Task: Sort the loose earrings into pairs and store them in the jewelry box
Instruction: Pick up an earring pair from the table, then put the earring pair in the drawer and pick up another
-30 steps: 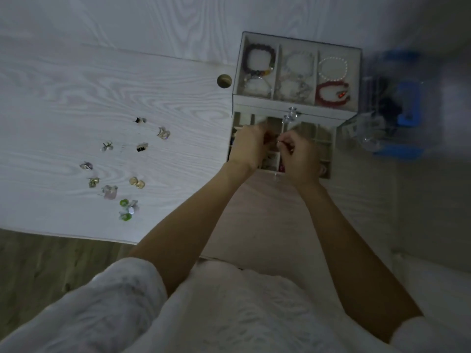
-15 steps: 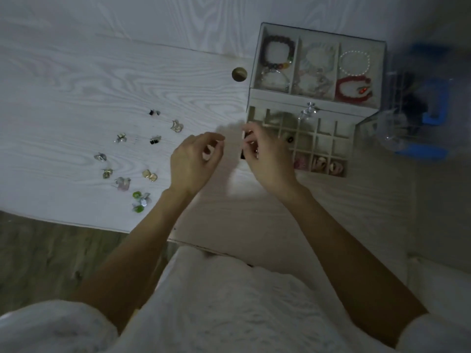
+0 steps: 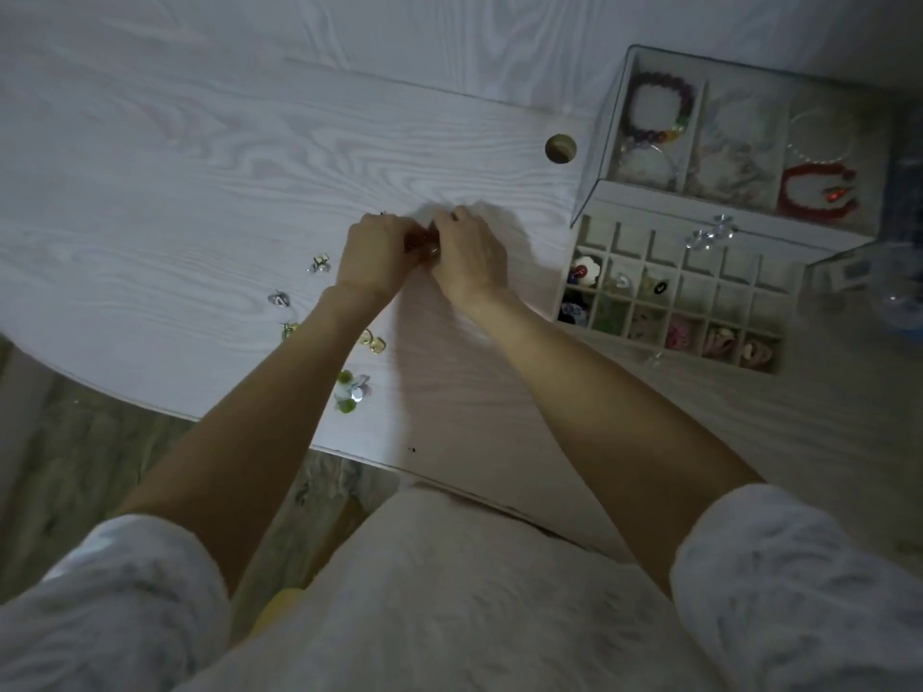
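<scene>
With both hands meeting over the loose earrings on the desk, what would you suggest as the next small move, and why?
Probably lift the pinched pair and carry it right to an empty cell of the jewelry box: left hand and right hand close on something small, hard to identify, between them.

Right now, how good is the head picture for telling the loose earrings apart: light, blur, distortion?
Head view: dim and bluish, colours muted; the hands cast a soft shadow and hide whatever they work on; loose earrings show as small blurry glints, shapes hard to read; the jewelry box at the right edge is smeared, with faint reflections on its clear lid; the wide lens bows the table edge.
</scene>
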`<state>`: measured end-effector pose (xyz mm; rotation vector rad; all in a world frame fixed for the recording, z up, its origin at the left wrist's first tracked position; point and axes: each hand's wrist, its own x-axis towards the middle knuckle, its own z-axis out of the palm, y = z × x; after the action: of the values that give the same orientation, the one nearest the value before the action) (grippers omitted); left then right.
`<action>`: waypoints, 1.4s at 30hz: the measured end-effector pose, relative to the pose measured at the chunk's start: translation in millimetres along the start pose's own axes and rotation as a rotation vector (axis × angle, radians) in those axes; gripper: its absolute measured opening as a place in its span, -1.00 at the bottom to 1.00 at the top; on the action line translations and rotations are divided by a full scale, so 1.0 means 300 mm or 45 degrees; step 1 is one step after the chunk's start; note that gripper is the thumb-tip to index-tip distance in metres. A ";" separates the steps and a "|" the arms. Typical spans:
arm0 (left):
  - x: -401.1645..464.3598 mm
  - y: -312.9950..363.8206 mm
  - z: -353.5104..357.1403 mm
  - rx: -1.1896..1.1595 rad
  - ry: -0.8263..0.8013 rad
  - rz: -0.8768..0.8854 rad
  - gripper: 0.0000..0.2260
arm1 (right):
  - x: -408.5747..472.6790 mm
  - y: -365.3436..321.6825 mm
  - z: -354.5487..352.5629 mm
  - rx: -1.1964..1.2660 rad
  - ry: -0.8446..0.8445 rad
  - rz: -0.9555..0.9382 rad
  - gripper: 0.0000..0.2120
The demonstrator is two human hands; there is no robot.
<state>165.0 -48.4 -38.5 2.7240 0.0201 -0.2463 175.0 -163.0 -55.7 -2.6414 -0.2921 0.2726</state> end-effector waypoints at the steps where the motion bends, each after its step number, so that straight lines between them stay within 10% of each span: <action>1: -0.005 -0.003 0.000 -0.023 0.011 -0.001 -0.80 | -0.003 0.001 0.001 0.028 0.012 0.023 -0.81; 16: -0.059 0.059 0.065 -0.095 0.064 0.100 -0.87 | -0.267 0.218 -0.179 0.226 0.094 -0.016 -0.89; 25: -0.146 0.417 0.129 -0.574 0.104 0.392 -0.88 | -0.475 0.576 -0.331 0.630 0.489 0.462 -0.78; 42: -0.047 0.693 0.317 -0.103 -0.024 0.679 -0.76 | -0.428 0.686 -0.365 0.548 0.450 0.447 -0.75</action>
<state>145.3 -276.5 -40.5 2.5314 -0.6742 -0.1100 110.8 -420.8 -38.8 -2.2414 0.3161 -0.0264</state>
